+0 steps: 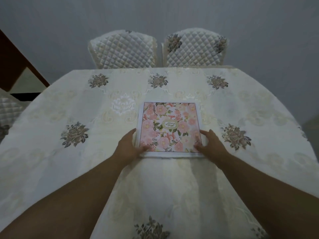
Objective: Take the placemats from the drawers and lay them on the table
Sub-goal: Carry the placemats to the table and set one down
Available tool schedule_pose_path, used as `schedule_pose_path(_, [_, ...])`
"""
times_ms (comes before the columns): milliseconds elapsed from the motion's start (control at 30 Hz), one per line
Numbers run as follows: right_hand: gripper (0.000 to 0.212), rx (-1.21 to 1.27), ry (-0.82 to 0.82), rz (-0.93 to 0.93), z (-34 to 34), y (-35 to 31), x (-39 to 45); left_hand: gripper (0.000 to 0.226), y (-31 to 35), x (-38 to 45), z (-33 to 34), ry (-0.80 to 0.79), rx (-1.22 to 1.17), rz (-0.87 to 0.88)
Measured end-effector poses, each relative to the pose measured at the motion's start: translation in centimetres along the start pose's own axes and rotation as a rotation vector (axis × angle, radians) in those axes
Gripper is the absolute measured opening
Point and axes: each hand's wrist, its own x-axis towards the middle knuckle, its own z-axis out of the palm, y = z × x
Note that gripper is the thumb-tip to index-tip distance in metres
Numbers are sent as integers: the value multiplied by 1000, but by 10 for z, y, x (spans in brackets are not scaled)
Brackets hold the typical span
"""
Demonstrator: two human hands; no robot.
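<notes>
A home dining room, by the look of it.
A table sits under a cream embroidered tablecloth with stitched flowers, and two chairs in quilted covers stand at its far side against a plain grey wall.

Both forearms bare, no sleeves in view; left hand & right hand ungloved, no rings/watch/wristbands visible, fingers blurry so nail detail n/a.
</notes>
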Motion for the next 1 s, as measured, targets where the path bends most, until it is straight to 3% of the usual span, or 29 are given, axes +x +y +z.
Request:
schedule_pose_path(133, [95, -129, 20, -66, 31, 32, -6, 117, -33, 0, 26, 75, 329, 115])
schedule_pose_path(300, [101, -170, 100, -217, 45, 48, -14, 95, -60, -12, 44, 207, 404, 304])
schedule_pose_path(533, [102, -69, 211, -214, 51, 56, -13, 75, -63, -12, 48, 294, 337, 359])
schedule_pose_path(733, [80, -30, 223, -243, 50, 57, -12, 67, -64, -11, 48, 317, 318, 401])
schedule_pose_path(1000, [73, -88, 228, -257, 49, 55, -12, 61, -69, -9, 47, 336, 288, 401])
